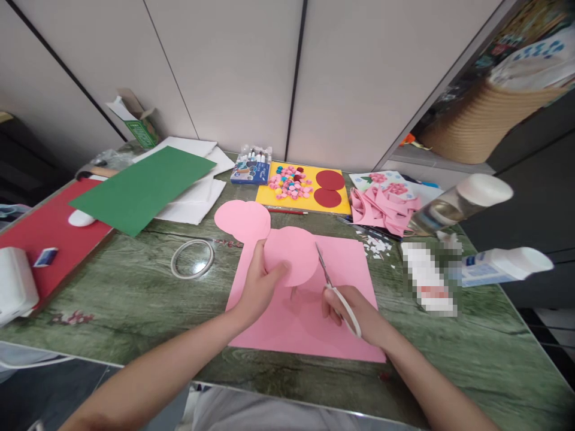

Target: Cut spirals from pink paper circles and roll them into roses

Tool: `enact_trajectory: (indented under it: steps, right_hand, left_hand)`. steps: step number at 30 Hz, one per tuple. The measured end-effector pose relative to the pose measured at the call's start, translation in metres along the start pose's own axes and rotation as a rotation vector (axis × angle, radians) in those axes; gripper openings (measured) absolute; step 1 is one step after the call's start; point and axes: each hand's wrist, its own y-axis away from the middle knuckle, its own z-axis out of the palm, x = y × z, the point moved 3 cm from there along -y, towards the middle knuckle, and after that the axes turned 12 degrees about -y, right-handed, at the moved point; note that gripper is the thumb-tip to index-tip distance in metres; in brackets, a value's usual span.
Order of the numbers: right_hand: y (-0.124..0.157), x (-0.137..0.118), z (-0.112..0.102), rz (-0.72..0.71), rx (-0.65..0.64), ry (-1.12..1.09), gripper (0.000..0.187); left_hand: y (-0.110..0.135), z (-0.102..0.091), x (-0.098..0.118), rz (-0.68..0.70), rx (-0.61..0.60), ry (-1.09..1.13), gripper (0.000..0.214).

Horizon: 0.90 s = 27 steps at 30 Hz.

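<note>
My left hand [260,284] pinches the edge of a pink paper circle [291,254] and holds it up over a pink paper sheet [350,263] on the green table [135,299]. My right hand [353,314] grips white-handled scissors [335,287], whose blades point up and touch the circle's right edge. A second pink circle [242,220] lies flat on the table just behind the sheet.
A tape ring [192,258] lies left of the sheet. Behind it are a green sheet [144,185], white paper, a red mat [49,230], a yellow sheet [269,191] with small bits and dark red discs, pink offcuts [381,206], a bottle [458,203] and a tube [503,266].
</note>
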Motion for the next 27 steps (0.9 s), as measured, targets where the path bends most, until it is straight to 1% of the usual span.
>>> enact_trajectory:
  steps: [5,12,17,27]
  right_hand:
    - [0.0005,-0.0013,-0.0012,-0.009,-0.003,0.027,0.053]
    - [-0.0002,0.0,-0.0005,-0.002,0.005,-0.005,0.051]
    - [-0.0005,-0.0007,-0.0001,0.004,0.001,0.005,0.052]
    - [-0.0012,-0.0011,0.0003,0.005,-0.009,0.018,0.051]
  left_hand:
    - [-0.0009,0.0002,-0.0022,0.002,-0.007,0.053,0.035]
    - [-0.0012,-0.0011,-0.0051,-0.007,0.044,0.069,0.035]
    - [-0.0017,-0.0017,-0.0037,-0.009,0.074,0.046,0.03]
    - [-0.0013,-0.0001,-0.0048,-0.037,0.074,0.105,0.024]
